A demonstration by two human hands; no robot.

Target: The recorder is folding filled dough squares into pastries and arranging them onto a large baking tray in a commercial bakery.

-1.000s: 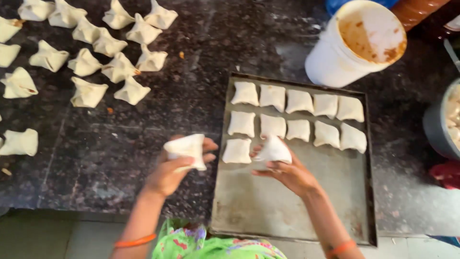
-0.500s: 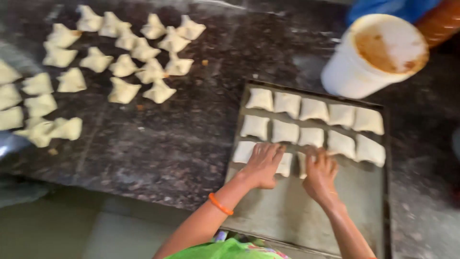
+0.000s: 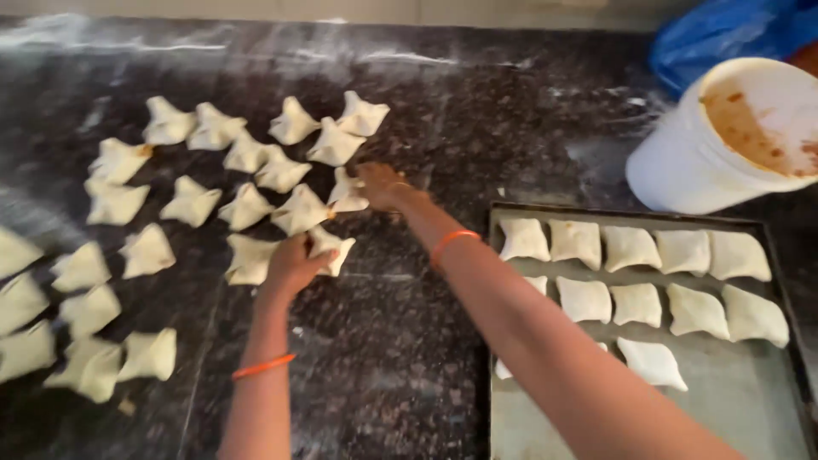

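Observation:
Several raw folded dough parcels (image 3: pixel 247 162) lie spread over the dark stone counter at the left. My left hand (image 3: pixel 294 264) closes on one parcel (image 3: pixel 331 249) at the near edge of that group. My right hand (image 3: pixel 383 186) reaches across from the right and grips another parcel (image 3: pixel 348 192) just above it. On the right, a dark metal tray (image 3: pixel 724 409) holds rows of flat dough parcels (image 3: pixel 630 249). My right forearm crosses over the tray's left side and hides part of those rows.
A white bucket (image 3: pixel 690 170) with brown filling inside stands behind the tray at the far right, next to a blue plastic bag (image 3: pixel 716 34). More parcels (image 3: pixel 77 315) line the counter's left edge. The counter (image 3: pixel 383 358) is dusted with flour.
Both hands left the tray, where they were setting parcels down, and moved left to the loose parcels on the counter. Each hand has now taken hold of one.

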